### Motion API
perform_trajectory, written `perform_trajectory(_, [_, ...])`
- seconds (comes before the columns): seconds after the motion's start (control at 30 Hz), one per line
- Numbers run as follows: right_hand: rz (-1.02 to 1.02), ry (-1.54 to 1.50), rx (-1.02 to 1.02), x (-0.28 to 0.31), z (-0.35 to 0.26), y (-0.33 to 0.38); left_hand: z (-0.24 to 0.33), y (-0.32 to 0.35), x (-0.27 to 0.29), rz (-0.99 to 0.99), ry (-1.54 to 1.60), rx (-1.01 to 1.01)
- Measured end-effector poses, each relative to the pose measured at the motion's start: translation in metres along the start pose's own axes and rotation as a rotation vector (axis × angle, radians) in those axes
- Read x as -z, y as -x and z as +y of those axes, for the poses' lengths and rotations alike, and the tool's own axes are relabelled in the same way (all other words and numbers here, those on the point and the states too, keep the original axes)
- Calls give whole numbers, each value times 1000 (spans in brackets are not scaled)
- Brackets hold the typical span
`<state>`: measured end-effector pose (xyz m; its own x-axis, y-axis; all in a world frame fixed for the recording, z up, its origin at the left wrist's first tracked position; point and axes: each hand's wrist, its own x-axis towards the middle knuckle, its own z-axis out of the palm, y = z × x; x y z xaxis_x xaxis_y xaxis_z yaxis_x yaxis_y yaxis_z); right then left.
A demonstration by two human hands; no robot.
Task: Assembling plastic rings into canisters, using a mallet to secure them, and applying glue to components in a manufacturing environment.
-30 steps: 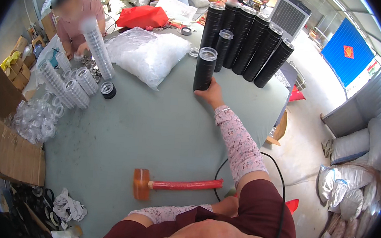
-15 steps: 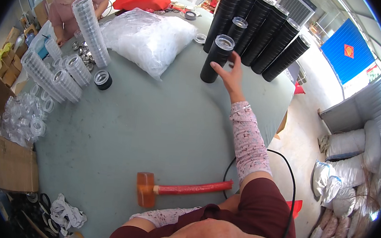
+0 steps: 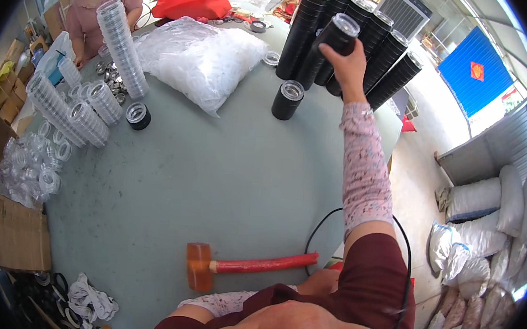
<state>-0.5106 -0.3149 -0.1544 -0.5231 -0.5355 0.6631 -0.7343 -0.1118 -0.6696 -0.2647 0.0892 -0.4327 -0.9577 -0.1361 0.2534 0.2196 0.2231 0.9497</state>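
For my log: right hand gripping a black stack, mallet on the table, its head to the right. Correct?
No: in the head view, the mallet has its orange head to the left. The rest stands: right hand gripping a black stack, mallet on the table.

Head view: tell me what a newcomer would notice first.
Probably the tall black columns at the far right of the table, where the right hand grips a black stack. Next, the orange-headed mallet lying on the near side, and the puffy translucent bag toward the back.
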Motion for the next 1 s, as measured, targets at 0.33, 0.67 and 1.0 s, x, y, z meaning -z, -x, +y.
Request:
perform_trajectory(0.33, [125,341,-38,-18,27,-68,-4,-7,14,48,-96,-81])
perform_trajectory(0.67, [226,471,180,-16,24,-65,2,-8,16,73,-169,-163])
perform_trajectory(1.0, [-712,232,103,-22,1,80,20,-3,4,115,-209,-197])
